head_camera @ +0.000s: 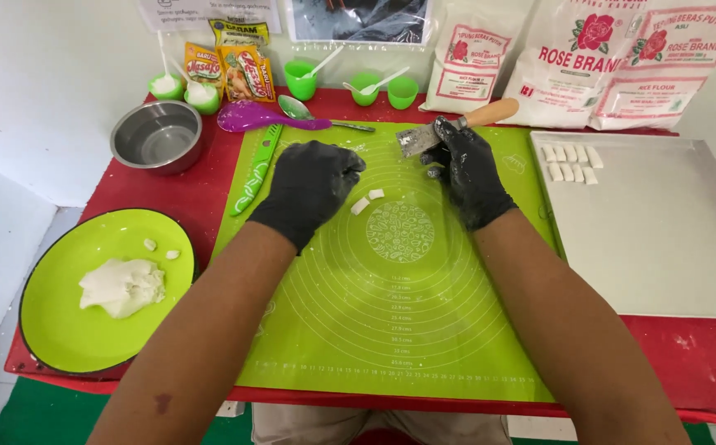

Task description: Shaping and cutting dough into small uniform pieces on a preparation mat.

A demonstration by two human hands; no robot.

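Your green mat lies nearest; left hand curled loosely, empty; right hand clamps scraper. Soft, sticky dough pieces at left hand's three o'clock: pinch gently by the sides.

Low red-topped table against plain white painted wall; green floor below, pale strip at left. Even, soft light.

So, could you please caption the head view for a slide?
Gloved right hand holds a scraper over a green mat; left hand beside dough pieces.
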